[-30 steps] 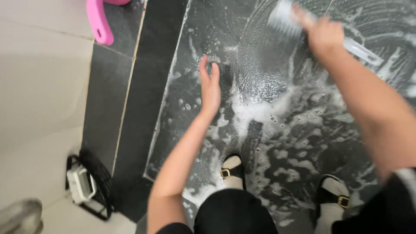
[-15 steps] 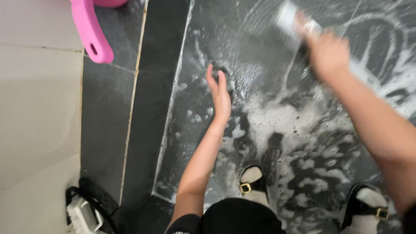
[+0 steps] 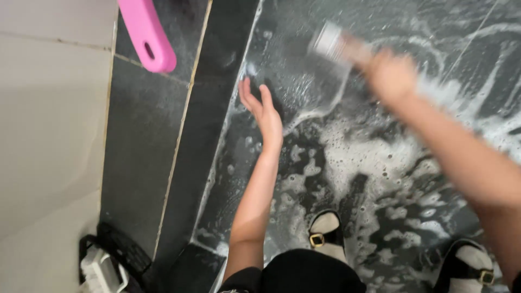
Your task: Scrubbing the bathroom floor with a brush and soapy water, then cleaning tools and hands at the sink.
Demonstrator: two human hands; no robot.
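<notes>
Five spread left-hand fingers press soapy floor; right fingers grip brush.

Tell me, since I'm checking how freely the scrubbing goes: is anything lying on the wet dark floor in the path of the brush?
Nothing visible does. The right hand holds the scrub brush on the soapy dark floor, with only foam and water around it. The left hand rests flat to its side, and the pink handle lies off on the far tiles.
</notes>
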